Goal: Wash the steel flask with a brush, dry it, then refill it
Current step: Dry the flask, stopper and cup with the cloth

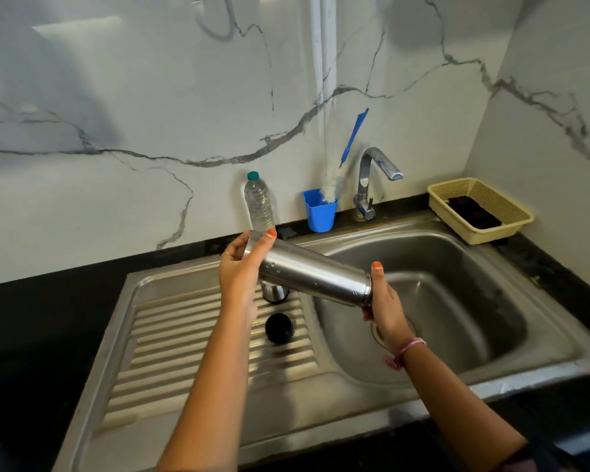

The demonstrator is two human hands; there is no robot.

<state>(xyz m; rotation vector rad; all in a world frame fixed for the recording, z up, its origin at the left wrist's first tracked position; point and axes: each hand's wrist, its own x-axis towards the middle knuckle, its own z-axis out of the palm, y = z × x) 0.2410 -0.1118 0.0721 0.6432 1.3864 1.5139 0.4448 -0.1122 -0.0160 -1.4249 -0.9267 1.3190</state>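
flask position: the steel flask [312,272] is held nearly on its side, over the seam between the draining board [191,338] and the sink basin [457,267], with the right-hand end tipped lower

left hand: the left hand [241,267] is cupped over the upper end, fingers curled round the rim, one fingertip laid on top

right hand: the right hand [384,303] is wrapped over the lower end, thumb pointed up beside the rim; which end is the open mouth can't be told from here

surface: water droplets are seen on the polished wall, so it's probably pretty slippery

weight and feel: rigid steel, likely light if it's empty, though that can't be confirmed; a drop would probably dent it rather than break it

best hold: the two ends, where a rim or a step in the wall gives some purchase; the smooth wet middle is best avoided

caps: a black cap [279,328] and a steel cup lid [275,291] are left on the board

brush: the bottle brush [346,158] is parked in the blue cup [320,211] by the tap [372,178]
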